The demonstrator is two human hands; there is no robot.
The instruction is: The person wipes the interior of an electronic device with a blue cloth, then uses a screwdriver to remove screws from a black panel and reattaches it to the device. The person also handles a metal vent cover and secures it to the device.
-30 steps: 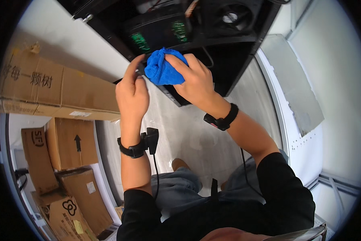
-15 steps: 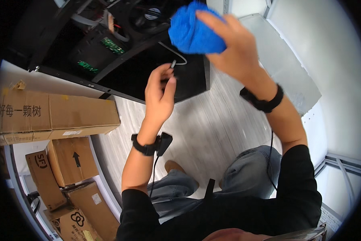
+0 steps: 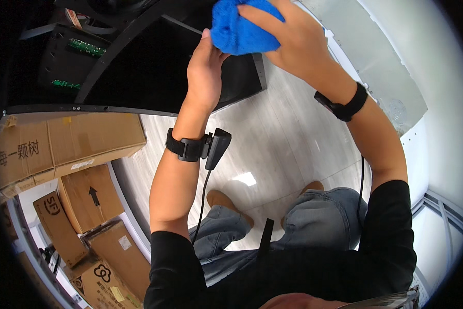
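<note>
A blue cloth, bunched up, is held in my right hand at the top, its fingers wrapped over it. My left hand is raised against the cloth's lower left side, thumb pointing up. Its other fingers are mostly hidden behind the cloth, so I cannot make out what they grip. Beyond my hands lies a large black cabinet with its inside exposed. Green circuit boards show in its left part. A thin grey strip or cable runs across the dark panel toward my left thumb.
A long cardboard box lies left of the cabinet. Several more boxes fill a shelf below it. A grey panel leans along the white wall at right. Pale wood-look floor lies between the cabinet and my feet.
My left hand has moved up to the blue cloth, away from the loose end of a pale cable. The cloth and right hand sit slightly higher. The view has shifted, moving the cabinet left and up.
</note>
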